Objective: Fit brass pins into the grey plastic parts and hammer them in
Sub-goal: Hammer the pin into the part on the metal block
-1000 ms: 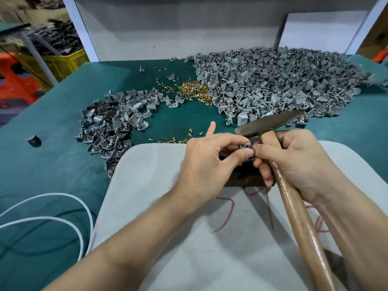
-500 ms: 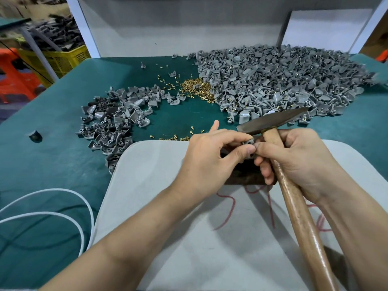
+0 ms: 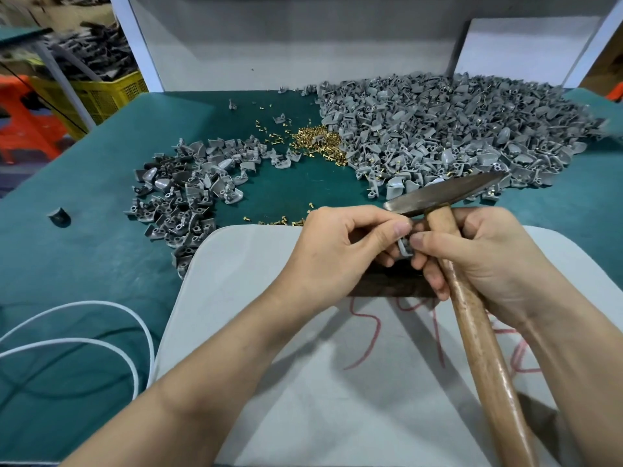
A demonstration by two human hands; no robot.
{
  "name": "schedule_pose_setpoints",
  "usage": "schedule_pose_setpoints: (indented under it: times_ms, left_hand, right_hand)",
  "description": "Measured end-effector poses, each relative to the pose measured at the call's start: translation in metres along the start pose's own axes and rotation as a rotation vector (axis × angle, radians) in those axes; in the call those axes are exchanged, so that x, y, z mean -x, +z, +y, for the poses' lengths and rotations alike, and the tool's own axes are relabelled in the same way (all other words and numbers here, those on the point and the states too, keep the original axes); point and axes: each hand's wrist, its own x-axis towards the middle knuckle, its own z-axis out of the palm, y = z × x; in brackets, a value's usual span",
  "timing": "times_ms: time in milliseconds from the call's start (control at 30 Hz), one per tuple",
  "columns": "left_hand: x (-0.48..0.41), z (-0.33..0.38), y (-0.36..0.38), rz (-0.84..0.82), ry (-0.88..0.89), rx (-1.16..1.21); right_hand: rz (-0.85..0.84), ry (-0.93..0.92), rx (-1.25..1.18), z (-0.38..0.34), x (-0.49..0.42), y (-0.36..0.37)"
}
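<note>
Red handwritten marks (image 3: 373,335) on the white board (image 3: 256,298), none legible.

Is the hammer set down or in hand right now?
In hand: the right hand grips the hammer handle while the left hand pinches a grey part.

A single wide-angle camera on the person's head looks forward and down over the green table (image 3: 84,264) towards the grey back panel (image 3: 303,45). It sits close above the left hand (image 3: 337,257) and right hand (image 3: 495,264), which meet mid-frame on a grey part (image 3: 404,249), with the forearms entering from the bottom edge and the hammer (image 3: 475,332) in the right hand running to the lower right corner. The pile of grey parts (image 3: 455,129) lies farther off, near the top.
</note>
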Motion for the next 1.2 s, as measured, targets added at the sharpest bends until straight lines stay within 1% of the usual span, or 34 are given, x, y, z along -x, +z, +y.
schedule_pose_setpoints:
  times_ms: [133,400,700,867,1200]
  left_hand:
    - [0.0006,0.0012,0.0001,-0.066,0.042,-0.108]
    - [-0.0004,-0.0015,-0.0005,-0.034,0.005,0.001]
    - [0.0004,0.0003,0.0033,-0.048,-0.046,0.139]
    - [0.0017,0.0001,0.0047,-0.04,-0.042,0.129]
    - [0.0023,0.0005,0.0075,-0.009,-0.008,0.065]
  right_hand:
    - [0.063,-0.055,-0.067,0.0003,-0.0001,0.0005]
    - [0.089,-0.056,-0.13,0.0,-0.0006,0.0014]
    - [0.098,-0.028,-0.123,-0.0031,0.0021,0.0026]
    - [0.097,0.002,-0.114,-0.0041,0.0018,0.0046]
    - [0.152,0.023,-0.117,-0.0029,0.0011,0.0063]
